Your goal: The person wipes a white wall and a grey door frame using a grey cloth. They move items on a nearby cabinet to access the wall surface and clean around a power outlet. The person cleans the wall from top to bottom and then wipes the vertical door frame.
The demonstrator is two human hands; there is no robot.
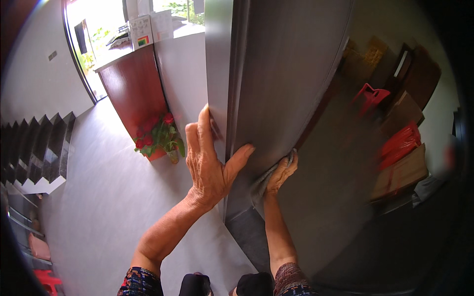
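Note:
A tall dark grey door frame (286,64) stands upright in front of me, with a paler metal edge (218,54) along its left side. My left hand (210,170) rests against that edge, fingers stretched upward and the thumb spread across to the dark face. It holds nothing. Lower down and to the right, my right hand (281,176) is closed on a grey cloth (261,186) and presses it against the frame near its right edge. Part of the cloth lies hidden behind the fingers.
Left, beyond the frame, are a reddish-brown counter (131,84), red flowers (163,135) on the floor and dark stair steps (34,148). Cardboard boxes (400,172), a red plastic bag (402,143) and a red stool (370,93) are in the dim room right. My feet show below.

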